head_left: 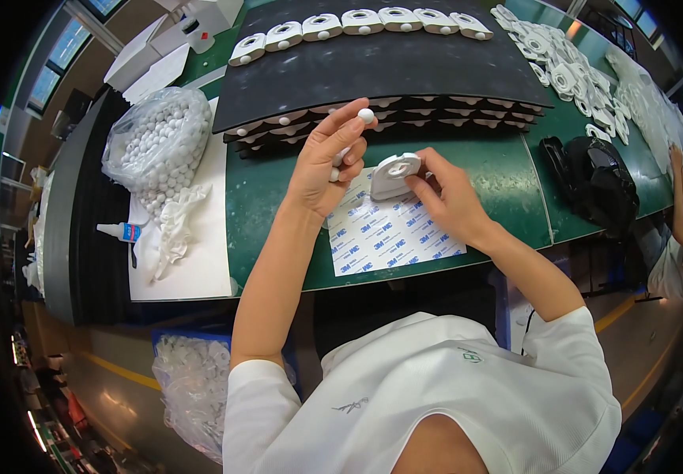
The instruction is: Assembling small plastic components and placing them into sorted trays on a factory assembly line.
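Observation:
Between the thumb and forefinger of my left hand (322, 162) is a small white ball (367, 116). More white balls show against its curled fingers and palm. My right hand (448, 193) grips a white plastic housing (395, 175) with a round raised ring, tilted up on its edge. Below it lies a white sheet with blue print (393, 237), flat on the green table. Behind my hands, a row of similar white housings (361, 21), each with a ball at its near side, stands on a black foam board (318, 75).
Several foam boards with parts between them are stacked under the top one. At left are a clear bag of white balls (160, 134), a small glue bottle (120, 231) and a crumpled white cloth (177, 229). Loose housings (567, 75) and a black bag (594, 182) lie right, near another person's arm (679, 193).

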A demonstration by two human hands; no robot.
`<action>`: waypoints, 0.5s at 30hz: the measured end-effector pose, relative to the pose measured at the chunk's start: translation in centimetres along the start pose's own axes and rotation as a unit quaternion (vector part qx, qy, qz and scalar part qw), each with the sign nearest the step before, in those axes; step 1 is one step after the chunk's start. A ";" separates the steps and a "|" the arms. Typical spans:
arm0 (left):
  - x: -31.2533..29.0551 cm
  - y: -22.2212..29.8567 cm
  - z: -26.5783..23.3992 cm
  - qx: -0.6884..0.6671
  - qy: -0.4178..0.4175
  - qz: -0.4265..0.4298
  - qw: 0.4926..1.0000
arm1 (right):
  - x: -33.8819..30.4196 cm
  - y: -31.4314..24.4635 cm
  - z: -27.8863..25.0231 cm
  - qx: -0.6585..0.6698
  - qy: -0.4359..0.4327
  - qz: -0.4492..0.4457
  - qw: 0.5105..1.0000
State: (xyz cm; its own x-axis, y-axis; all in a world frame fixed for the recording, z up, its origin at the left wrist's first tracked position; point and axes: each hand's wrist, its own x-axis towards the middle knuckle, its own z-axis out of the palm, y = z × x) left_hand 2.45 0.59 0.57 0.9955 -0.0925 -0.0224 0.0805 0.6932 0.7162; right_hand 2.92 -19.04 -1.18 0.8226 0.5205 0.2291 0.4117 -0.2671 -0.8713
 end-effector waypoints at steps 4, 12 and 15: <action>0.0 0.1 0.3 0.002 -0.002 0.000 1.000 | 0.1 -0.1 0.4 -0.100 -0.007 -0.079 0.992; -0.1 0.0 0.2 0.091 -0.004 -0.005 0.996 | 0.5 0.5 -1.2 0.337 -0.031 0.079 0.938; -0.2 -0.2 0.6 0.118 -0.016 -0.017 0.993 | 0.4 1.0 -2.6 0.509 -0.083 0.123 0.848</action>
State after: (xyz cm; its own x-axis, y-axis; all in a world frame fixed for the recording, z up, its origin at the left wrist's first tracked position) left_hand 2.16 0.00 0.87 0.9898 -0.1388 -0.0306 0.0970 0.5023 0.8592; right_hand 4.74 -21.22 -0.85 0.7337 0.6795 -0.0055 -0.3863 0.4104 -0.8261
